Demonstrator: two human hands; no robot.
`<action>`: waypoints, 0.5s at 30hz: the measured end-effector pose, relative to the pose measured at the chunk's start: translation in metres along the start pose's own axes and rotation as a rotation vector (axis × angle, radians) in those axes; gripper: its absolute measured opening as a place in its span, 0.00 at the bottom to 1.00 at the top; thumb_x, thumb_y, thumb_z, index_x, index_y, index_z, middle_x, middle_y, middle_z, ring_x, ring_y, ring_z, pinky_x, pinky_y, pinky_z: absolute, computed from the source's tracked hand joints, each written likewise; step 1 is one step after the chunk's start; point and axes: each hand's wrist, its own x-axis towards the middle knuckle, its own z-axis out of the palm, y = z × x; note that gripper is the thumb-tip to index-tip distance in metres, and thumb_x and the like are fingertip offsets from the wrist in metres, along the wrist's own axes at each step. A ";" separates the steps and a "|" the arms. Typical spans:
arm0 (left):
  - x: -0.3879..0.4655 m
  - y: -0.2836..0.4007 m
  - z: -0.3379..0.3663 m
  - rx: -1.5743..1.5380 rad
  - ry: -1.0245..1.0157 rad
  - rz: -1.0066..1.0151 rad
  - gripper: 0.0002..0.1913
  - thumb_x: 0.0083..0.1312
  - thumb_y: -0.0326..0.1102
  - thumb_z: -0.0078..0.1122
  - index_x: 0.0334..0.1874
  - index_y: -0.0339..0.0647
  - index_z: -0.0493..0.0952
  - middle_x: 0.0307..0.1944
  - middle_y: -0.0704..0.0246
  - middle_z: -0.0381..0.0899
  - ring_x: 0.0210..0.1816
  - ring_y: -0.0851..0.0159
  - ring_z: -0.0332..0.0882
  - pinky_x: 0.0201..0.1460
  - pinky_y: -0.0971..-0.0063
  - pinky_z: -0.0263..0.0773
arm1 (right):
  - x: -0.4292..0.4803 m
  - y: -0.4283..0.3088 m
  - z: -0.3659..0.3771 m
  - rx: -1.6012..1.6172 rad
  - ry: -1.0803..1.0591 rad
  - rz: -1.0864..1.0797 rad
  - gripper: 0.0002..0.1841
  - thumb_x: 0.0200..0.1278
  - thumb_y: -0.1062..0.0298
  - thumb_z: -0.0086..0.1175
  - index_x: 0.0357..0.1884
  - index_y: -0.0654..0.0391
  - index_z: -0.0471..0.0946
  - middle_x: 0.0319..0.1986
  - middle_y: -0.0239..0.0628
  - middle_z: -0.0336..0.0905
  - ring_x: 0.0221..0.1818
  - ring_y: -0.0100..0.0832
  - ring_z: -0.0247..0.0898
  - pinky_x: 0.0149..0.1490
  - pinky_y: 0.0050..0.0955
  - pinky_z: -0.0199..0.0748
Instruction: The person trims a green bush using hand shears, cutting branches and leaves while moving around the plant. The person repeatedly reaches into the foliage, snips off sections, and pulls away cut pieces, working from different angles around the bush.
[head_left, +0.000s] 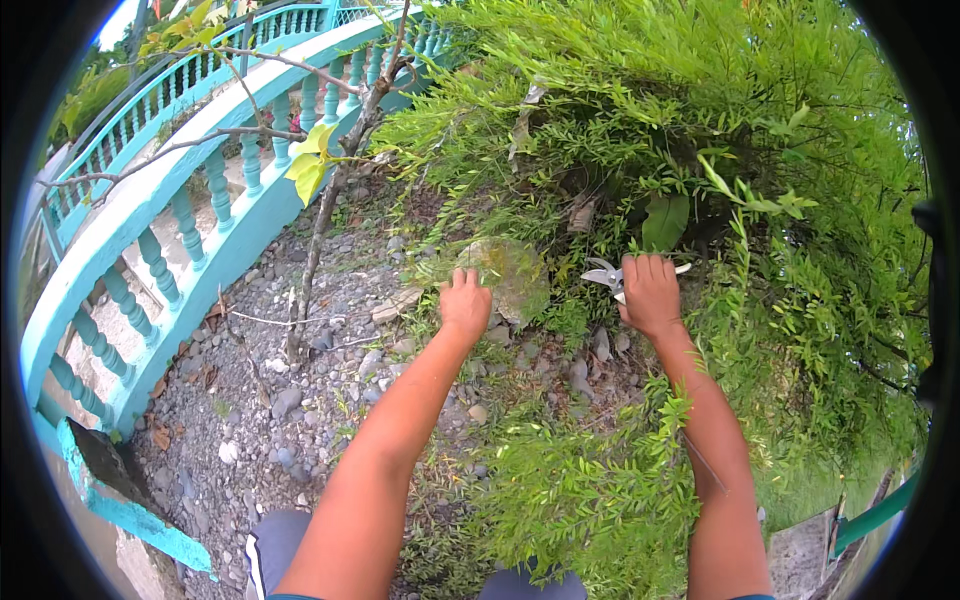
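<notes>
My right hand (651, 296) is wrapped around a pair of pruning shears (604, 276). Their metal blades point left and look parted, and a pale handle end sticks out to the right of my fist. To the left, my left hand (465, 306) is curled closed on a thin leafy sprig (431, 268), mostly hidden by the fingers. Both hands are at the lower front of a dense, fine-leaved green shrub (615, 120). Just beyond my left hand sits a large rounded stone (517, 277). A leafy branch (600, 480) lies below, against my right forearm.
A turquoise balustrade (150, 202) curves along the left. Before it rises a thin bare-stemmed sapling (322, 210) with twigs reaching left. Pebbles and stones (285, 405) cover the ground. A broken turquoise-edged concrete piece (135, 510) is at lower left, a green rail (874, 517) at lower right.
</notes>
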 end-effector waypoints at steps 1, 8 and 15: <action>0.002 0.003 0.001 0.042 0.067 0.120 0.14 0.58 0.34 0.53 0.47 0.46 0.78 0.57 0.62 0.66 0.61 0.58 0.61 0.59 0.58 0.63 | -0.005 -0.004 0.003 0.006 -0.002 -0.034 0.30 0.28 0.63 0.65 0.41 0.58 0.69 0.30 0.37 0.65 0.37 0.37 0.63 0.43 0.33 0.60; 0.041 0.020 0.039 0.156 0.413 0.066 0.43 0.58 0.33 0.55 0.73 0.58 0.42 0.70 0.59 0.50 0.69 0.50 0.53 0.65 0.54 0.55 | -0.032 -0.022 0.015 -0.006 -0.026 -0.058 0.30 0.30 0.59 0.65 0.41 0.57 0.70 0.30 0.35 0.64 0.37 0.34 0.63 0.45 0.32 0.60; 0.007 -0.037 0.102 -0.059 -0.298 0.087 0.12 0.64 0.37 0.44 0.44 0.47 0.77 0.38 0.62 0.82 0.42 0.54 0.81 0.41 0.59 0.76 | -0.004 -0.037 0.016 0.047 -0.062 0.035 0.33 0.28 0.57 0.68 0.42 0.57 0.69 0.30 0.35 0.64 0.37 0.34 0.63 0.44 0.31 0.60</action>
